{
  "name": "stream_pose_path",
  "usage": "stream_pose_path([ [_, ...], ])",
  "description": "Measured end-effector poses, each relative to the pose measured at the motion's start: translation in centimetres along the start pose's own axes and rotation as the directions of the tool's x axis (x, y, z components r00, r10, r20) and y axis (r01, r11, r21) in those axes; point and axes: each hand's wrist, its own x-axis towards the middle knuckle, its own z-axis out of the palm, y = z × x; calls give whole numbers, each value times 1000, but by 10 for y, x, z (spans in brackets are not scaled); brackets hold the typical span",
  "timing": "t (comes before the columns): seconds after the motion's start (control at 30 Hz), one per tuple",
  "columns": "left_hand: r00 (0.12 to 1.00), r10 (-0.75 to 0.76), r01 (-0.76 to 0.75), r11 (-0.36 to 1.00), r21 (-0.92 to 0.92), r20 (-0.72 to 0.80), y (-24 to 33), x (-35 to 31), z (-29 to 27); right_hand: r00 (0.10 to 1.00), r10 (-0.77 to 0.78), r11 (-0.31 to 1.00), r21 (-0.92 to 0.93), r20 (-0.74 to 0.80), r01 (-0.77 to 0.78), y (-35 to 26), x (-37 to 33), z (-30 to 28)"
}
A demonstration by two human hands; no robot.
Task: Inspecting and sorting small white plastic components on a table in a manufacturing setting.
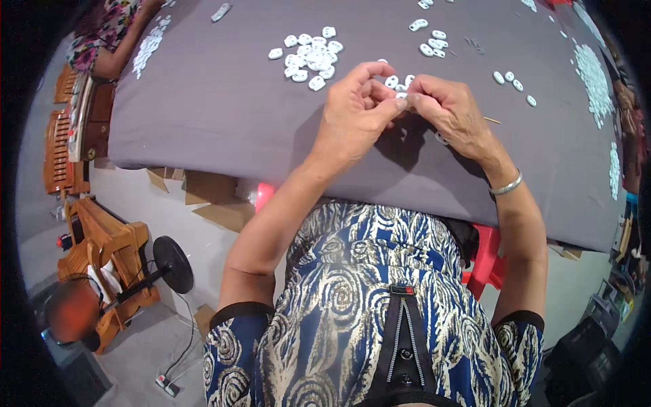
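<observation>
Above the near part of the cloth, my left hand [352,112] and my right hand [451,112] meet fingertip to fingertip. Thumbs and forefingers pinch a small white oval plastic piece [401,96] between them; the fingers partly cover it. Just beyond the fingertips lie a few similar white ovals [391,82] with dark holes. Another pale piece [442,138] shows partly under my right hand. To the left of the hands sits a loose pile of white oval pieces [315,57]. A thin brass-coloured stick [491,121] lies right of my right wrist.
Grey cloth covers the table [224,115]. More white ovals [434,46] and small grey metal bits [477,46] lie farther back. Large heaps of white pieces [595,85] line the right side, another heap [150,47] the left, near another person's arm [112,62]. Cardboard [210,190] is below the edge.
</observation>
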Motion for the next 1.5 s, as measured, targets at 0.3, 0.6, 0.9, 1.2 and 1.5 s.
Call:
stream_pose_path([
  [0.3,911,351,-292,920,262,-217,14,18,-44,977,-60,996,-83,-205,44,4,1,-11],
  [0.6,755,562,-297,753,587,-339,7,25,-55,901,67,992,-72,-428,-108,38,7,-42],
  [0.9,918,379,-290,843,453,-119,-8,12,-19,894,-182,916,-402,-410,3,56,18,-41],
  [1.2,958,250,-184,912,366,-140,-18,13,-19,992,-63,975,-220,-108,38,31,7,-35],
  [1.5,972,228,-185,896,404,-61,-18,9,-17,995,-89,951,-294,50,100,27,3,-26],
])
